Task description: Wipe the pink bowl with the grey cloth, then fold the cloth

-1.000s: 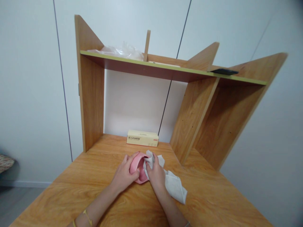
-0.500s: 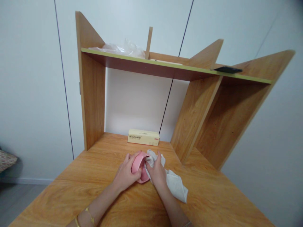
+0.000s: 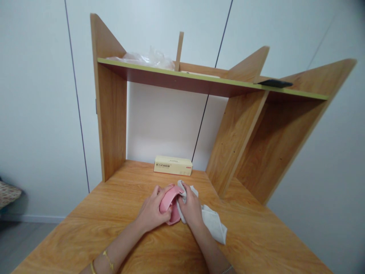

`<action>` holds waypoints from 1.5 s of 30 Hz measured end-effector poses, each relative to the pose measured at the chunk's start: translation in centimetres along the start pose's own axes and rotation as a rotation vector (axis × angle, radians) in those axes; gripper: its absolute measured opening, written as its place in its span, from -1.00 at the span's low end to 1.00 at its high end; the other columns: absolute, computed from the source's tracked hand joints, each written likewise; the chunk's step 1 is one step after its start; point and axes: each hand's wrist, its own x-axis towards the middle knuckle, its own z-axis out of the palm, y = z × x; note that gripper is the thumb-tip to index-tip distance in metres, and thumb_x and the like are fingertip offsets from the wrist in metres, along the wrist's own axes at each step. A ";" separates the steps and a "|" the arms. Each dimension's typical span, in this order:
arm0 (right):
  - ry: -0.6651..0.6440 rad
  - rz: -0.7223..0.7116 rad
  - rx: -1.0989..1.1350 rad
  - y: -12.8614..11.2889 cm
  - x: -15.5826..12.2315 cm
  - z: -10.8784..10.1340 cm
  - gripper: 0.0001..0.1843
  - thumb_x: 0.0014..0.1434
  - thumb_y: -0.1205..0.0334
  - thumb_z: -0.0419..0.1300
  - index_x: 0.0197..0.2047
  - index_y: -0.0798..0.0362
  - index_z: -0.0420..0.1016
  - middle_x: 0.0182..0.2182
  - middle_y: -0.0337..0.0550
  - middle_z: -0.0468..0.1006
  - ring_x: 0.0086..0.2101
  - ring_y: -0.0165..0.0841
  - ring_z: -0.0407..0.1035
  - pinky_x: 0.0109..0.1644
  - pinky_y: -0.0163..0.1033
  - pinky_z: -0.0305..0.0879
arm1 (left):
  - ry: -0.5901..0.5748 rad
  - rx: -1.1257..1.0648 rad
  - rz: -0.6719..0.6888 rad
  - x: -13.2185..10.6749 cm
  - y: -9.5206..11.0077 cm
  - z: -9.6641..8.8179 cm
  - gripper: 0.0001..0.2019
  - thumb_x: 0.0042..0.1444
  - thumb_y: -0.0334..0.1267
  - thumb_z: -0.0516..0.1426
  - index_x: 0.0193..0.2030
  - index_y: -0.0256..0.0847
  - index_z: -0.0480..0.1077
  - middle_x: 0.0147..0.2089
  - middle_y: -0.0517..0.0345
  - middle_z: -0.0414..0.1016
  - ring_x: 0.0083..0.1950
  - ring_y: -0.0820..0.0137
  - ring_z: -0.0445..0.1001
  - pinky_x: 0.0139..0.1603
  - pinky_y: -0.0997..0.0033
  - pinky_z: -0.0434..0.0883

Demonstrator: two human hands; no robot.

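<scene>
Head cam view, and closest to us at the bottom edge are the gold bracelets (image 3: 107, 259) on our left arm and a silvery bracelet (image 3: 227, 270) on our right, both arms reaching over a wood-grain desk (image 3: 162, 251). Our left hand (image 3: 154, 210) is gripping a pink bowl (image 3: 169, 200), fingers curled over the outside and thumb by the opening, which is tipped sideways toward our right. Our right hand (image 3: 190, 208) has its fingers closed on a pale cloth (image 3: 214, 224), bunched up against the bowl's rim, with more of it lying on the desk right of our wrist. So yeah, the bowl's between both hands. Past that sits a cream box (image 3: 173, 166) with dark lettering. Higher up, a shelf (image 3: 196, 83) holds a crumpled clear plastic bag (image 3: 151, 61) and a flat black thing (image 3: 275, 83) we can't identify, all in front of a pale wall (image 3: 162, 121)
</scene>
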 end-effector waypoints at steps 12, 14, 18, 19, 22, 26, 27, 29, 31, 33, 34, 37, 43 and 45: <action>-0.040 0.081 0.214 1.0 0.1 0.5 -0.62 0.10 0.19 -0.03 -0.02 0.04 0.36 -0.21 -0.06 0.53 -0.15 -0.22 0.38 -0.14 -0.22 0.23 | 0.115 -0.099 -0.047 0.1 -0.6 0.6 -0.29 -0.02 -0.16 0.10 0.25 -0.16 -0.13 -0.01 -0.02 0.25 -0.05 0.20 0.32 -0.04 0.20 0.28; 0.005 0.093 0.275 1.0 0.1 0.7 -0.63 0.10 0.17 -0.04 -0.07 0.06 0.39 -0.22 -0.05 0.54 -0.16 -0.23 0.39 -0.14 -0.22 0.24 | 0.165 -0.157 -0.109 0.1 -1.0 0.8 -0.25 0.01 -0.09 0.08 0.27 -0.18 -0.23 -0.05 0.00 0.28 -0.13 0.24 0.37 -0.10 0.21 0.31; 0.121 0.161 0.427 0.8 0.1 0.9 -0.62 0.11 0.10 -0.06 -0.13 0.12 0.40 -0.24 -0.01 0.54 -0.19 -0.24 0.40 -0.12 -0.22 0.24 | 0.184 -0.337 -0.156 0.3 -1.4 1.4 -0.15 -0.01 0.01 0.11 0.28 -0.14 -0.32 0.03 -0.02 0.22 -0.18 0.29 0.39 -0.12 0.23 0.33; 0.140 0.174 0.465 0.7 0.1 0.9 -0.62 0.11 0.09 -0.05 -0.14 0.12 0.40 -0.23 -0.01 0.54 -0.19 -0.25 0.40 -0.12 -0.22 0.23 | 0.167 -0.423 -0.150 0.3 -1.4 1.6 -0.12 -0.03 0.03 0.13 0.28 -0.14 -0.34 0.04 -0.04 0.20 -0.17 0.29 0.39 -0.11 0.24 0.33; 0.144 0.178 0.550 0.4 0.1 0.9 -0.61 0.08 0.06 -0.02 -0.14 0.12 0.40 -0.22 -0.03 0.54 -0.19 -0.26 0.40 -0.10 -0.23 0.23 | 0.095 -0.721 -0.095 0.4 -1.6 2.0 -0.01 -0.12 0.06 0.20 0.27 -0.17 -0.38 0.08 -0.11 0.17 -0.04 0.24 0.35 -0.02 0.25 0.29; 0.112 0.184 0.580 0.3 0.1 1.1 -0.60 0.07 0.04 0.00 -0.15 0.12 0.42 -0.23 -0.03 0.54 -0.18 -0.24 0.40 -0.08 -0.22 0.23 | 0.046 -0.919 -0.094 0.6 -1.9 2.2 0.02 -0.32 0.08 0.29 0.21 -0.16 -0.20 0.12 -0.15 0.14 0.07 0.18 0.27 0.04 0.24 0.24; 0.117 0.194 0.584 0.3 0.1 1.2 -0.60 0.07 0.03 0.00 -0.16 0.13 0.43 -0.23 -0.01 0.54 -0.18 -0.23 0.40 -0.08 -0.21 0.23 | 0.040 -0.945 -0.103 0.6 -2.0 2.1 -0.02 -0.34 0.09 0.29 0.17 -0.16 -0.13 0.11 -0.14 0.16 0.06 0.19 0.28 0.03 0.24 0.25; 0.128 0.217 0.594 0.5 0.2 1.3 -0.58 0.06 0.03 0.00 -0.17 0.16 0.44 -0.23 0.02 0.55 -0.19 -0.21 0.41 -0.08 -0.19 0.24 | 0.006 -0.972 -0.113 0.6 -2.0 2.1 -0.10 -0.36 0.11 0.29 0.09 -0.19 -0.03 0.07 -0.13 0.22 0.02 0.21 0.31 0.00 0.25 0.27; 0.132 0.231 0.599 0.5 0.3 1.4 -0.58 0.07 0.05 0.00 -0.18 0.19 0.44 -0.23 0.04 0.55 -0.21 -0.20 0.42 -0.09 -0.18 0.25 | -0.044 -0.935 -0.124 0.6 -1.9 2.1 -0.15 -0.35 0.12 0.28 0.04 -0.21 0.03 0.02 -0.09 0.28 -0.03 0.24 0.34 -0.04 0.25 0.30; 0.128 0.231 0.591 0.5 0.3 1.3 -0.59 0.07 0.07 -0.01 -0.17 0.19 0.43 -0.22 0.04 0.54 -0.19 -0.21 0.41 -0.08 -0.19 0.25 | -0.084 -0.854 -0.138 0.4 -1.8 2.2 -0.16 -0.34 0.11 0.28 0.04 -0.23 0.04 -0.01 -0.04 0.31 -0.06 0.26 0.35 -0.08 0.27 0.31; 0.124 0.223 0.583 0.4 0.3 1.3 -0.59 0.08 0.07 -0.02 -0.15 0.19 0.42 -0.21 0.03 0.54 -0.17 -0.22 0.41 -0.07 -0.20 0.25 | -0.094 -0.813 -0.141 0.4 -1.7 2.2 -0.17 -0.32 0.10 0.28 0.04 -0.23 0.03 -0.02 -0.03 0.31 -0.06 0.27 0.35 -0.08 0.27 0.31; 0.092 0.181 0.566 0.3 0.3 1.2 -0.60 0.09 0.09 -0.03 -0.12 0.16 0.40 -0.19 0.00 0.53 -0.15 -0.25 0.39 -0.08 -0.22 0.26 | -0.065 -0.715 -0.138 0.2 -1.5 2.2 -0.27 -0.20 0.03 0.25 0.04 -0.24 0.02 0.00 -0.01 0.30 -0.03 0.28 0.32 -0.05 0.27 0.30; 0.048 0.150 0.544 0.2 0.3 1.0 -0.63 0.08 0.12 -0.02 -0.16 0.18 0.42 -0.24 0.01 0.54 -0.21 -0.25 0.42 -0.15 -0.24 0.29 | 0.049 -0.512 -0.155 0.2 -1.0 1.8 -0.46 -0.08 -0.08 0.19 -0.02 -0.27 0.10 -0.07 0.01 0.34 -0.08 0.29 0.35 -0.07 0.27 0.32; 0.052 0.160 0.509 0.2 0.4 0.8 -0.64 0.06 0.12 0.00 -0.20 0.18 0.43 -0.28 0.02 0.55 -0.25 -0.24 0.43 -0.17 -0.24 0.30 | 0.080 -0.457 -0.170 0.2 -0.7 1.7 -0.48 -0.10 -0.09 0.20 -0.06 -0.27 0.13 -0.12 0.02 0.37 -0.13 0.29 0.37 -0.14 0.30 0.34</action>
